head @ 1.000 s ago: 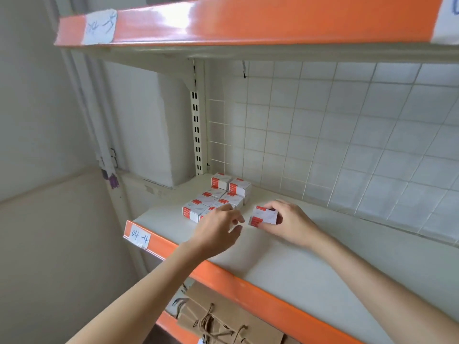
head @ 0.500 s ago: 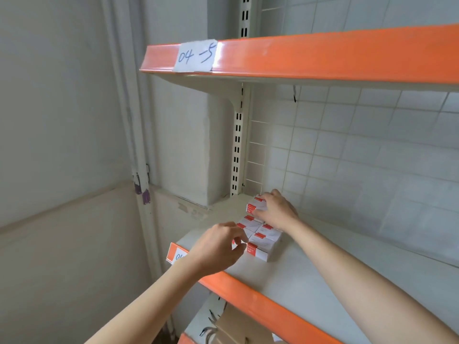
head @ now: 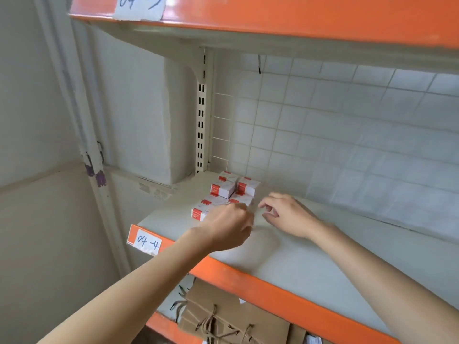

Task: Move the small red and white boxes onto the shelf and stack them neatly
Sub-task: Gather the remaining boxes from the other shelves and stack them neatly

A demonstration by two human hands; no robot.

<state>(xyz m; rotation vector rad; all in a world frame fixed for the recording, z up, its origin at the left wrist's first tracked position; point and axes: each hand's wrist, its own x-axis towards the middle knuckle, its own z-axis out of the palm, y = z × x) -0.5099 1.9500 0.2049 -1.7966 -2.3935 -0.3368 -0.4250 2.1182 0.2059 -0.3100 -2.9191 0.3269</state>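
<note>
Several small red and white boxes (head: 223,189) sit grouped at the back left corner of the grey shelf (head: 310,256), some stacked two high. My left hand (head: 228,227) hovers just in front of the group with fingers curled, covering the nearest boxes; whether it holds anything is hidden. My right hand (head: 285,214) is to the right of the boxes, above the shelf, fingers loosely curled and holding nothing.
The shelf has an orange front edge with a label reading 04-4 (head: 147,242). Another orange-edged shelf (head: 273,18) hangs overhead. A wire grid and tiled wall (head: 323,125) close the back. Brown paper bags (head: 223,316) lie on the shelf below.
My right hand put its box onto the group at the back and has drawn away to the right, holding nothing. My left hand stays in front of the boxes.
</note>
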